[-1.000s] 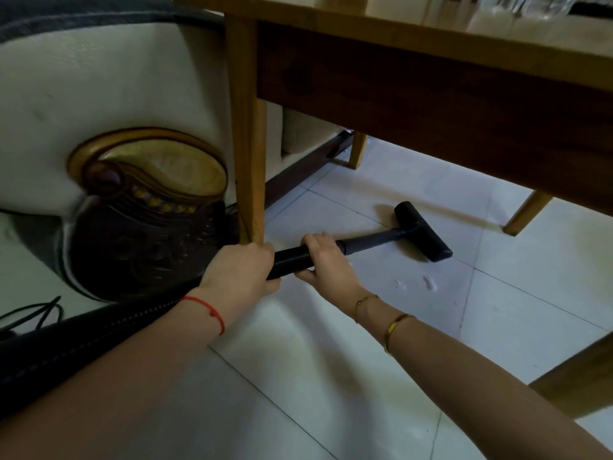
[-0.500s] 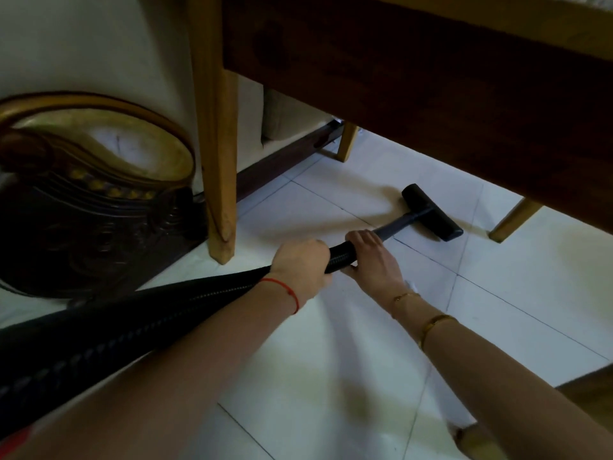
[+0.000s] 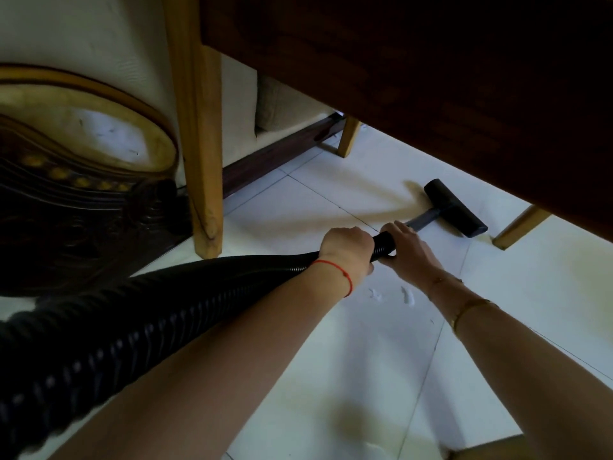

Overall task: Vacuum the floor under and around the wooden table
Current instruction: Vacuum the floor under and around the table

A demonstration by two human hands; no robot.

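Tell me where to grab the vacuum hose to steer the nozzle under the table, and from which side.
Grip the ribbed hose at its front end, where it meets the rigid tube, coming from above. The left hand and right hand wrap it there; the nozzle lies flat on the floor ahead.

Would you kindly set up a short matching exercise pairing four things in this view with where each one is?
Things:
1. vacuum head
2. left hand
3. paper scraps
4. right hand

Places:
A. on the tiles between the two forearms
B. gripping the ribbed hose
C. on the floor under the wooden table
D. at the joint where hose meets wand

Pairs: 1-C, 2-B, 3-A, 4-D
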